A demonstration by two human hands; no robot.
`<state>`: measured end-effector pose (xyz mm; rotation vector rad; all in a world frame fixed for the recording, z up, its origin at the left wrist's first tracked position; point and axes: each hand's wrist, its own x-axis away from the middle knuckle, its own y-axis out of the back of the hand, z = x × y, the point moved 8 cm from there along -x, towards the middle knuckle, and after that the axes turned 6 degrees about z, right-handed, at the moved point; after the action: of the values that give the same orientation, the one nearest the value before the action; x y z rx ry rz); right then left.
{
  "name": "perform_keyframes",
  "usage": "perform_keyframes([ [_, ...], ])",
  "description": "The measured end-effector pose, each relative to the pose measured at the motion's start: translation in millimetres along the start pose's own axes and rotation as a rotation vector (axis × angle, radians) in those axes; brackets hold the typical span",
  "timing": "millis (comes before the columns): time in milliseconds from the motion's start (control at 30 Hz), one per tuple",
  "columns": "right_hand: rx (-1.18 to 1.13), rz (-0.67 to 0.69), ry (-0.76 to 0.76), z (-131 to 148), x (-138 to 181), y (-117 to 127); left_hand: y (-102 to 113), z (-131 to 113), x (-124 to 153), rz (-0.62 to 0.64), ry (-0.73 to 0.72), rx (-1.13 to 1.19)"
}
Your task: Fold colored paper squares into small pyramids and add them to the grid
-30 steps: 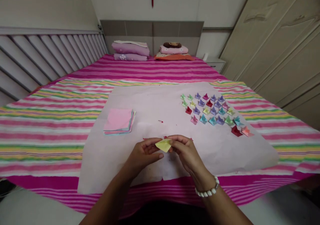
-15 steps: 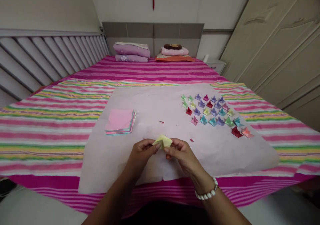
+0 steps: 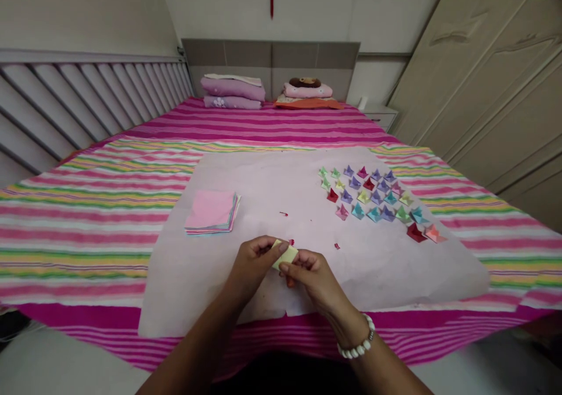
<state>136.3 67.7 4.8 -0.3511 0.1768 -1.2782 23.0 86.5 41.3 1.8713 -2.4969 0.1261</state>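
Note:
A small folded piece of pale yellow paper (image 3: 286, 256) is pinched between my two hands, above the near middle of a large white sheet (image 3: 263, 178). My left hand (image 3: 253, 260) grips its left side, thumb on top. On the right side, my right hand (image 3: 309, 271) holds the lower edge between thumb and fingers; a white bead bracelet (image 3: 357, 348) circles that wrist. Just past the fingers lies a small red scrap (image 3: 291, 242). Left of my hands sits a stack of square coloured papers (image 3: 211, 210), pink on top.
Several folded paper boats (image 3: 369, 196) in many colours stand in rows at the right of the sheet. Small red scraps (image 3: 336, 246) lie near the middle. The sheet rests on a striped bed cover (image 3: 96, 208). Folded bedding (image 3: 233, 90) is stacked by the headboard (image 3: 248, 52).
The yellow paper has turned from a peaked, opened shape into a flatter, tilted square. My fingers have shifted their hold on it. A red scrap beyond my hands has come into view.

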Motion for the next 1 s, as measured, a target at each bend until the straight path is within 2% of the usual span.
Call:
perform_keyframes([
  [233, -0.013, 0.069, -0.058, -8, 5, -13, 0, 9, -1, -0.069, 0.015, 0.125],
  [433, 0.012, 0.039, -0.035, -11, 6, -10, -1, 20, -1, -0.06, 0.101, 0.182],
  [567, 0.007, -0.028, -0.006, -11, 5, 0, 7, 8, 1, -0.083, -0.028, 0.106],
  [667, 0.013, -0.059, 0.026, -8, 4, 5, 6, 5, 1, -0.022, -0.093, 0.144],
  [767, 0.018, -0.058, 0.035, -8, 4, 6, 1, 8, 1, 0.066, -0.072, 0.166],
  [900, 0.017, -0.036, 0.036, -8, 3, 4, -1, 7, 2, 0.106, -0.051, 0.154],
  [1000, 0.001, -0.079, 0.098, -1, 3, 7, 1, 6, 3, 0.097, -0.04, 0.13],
])
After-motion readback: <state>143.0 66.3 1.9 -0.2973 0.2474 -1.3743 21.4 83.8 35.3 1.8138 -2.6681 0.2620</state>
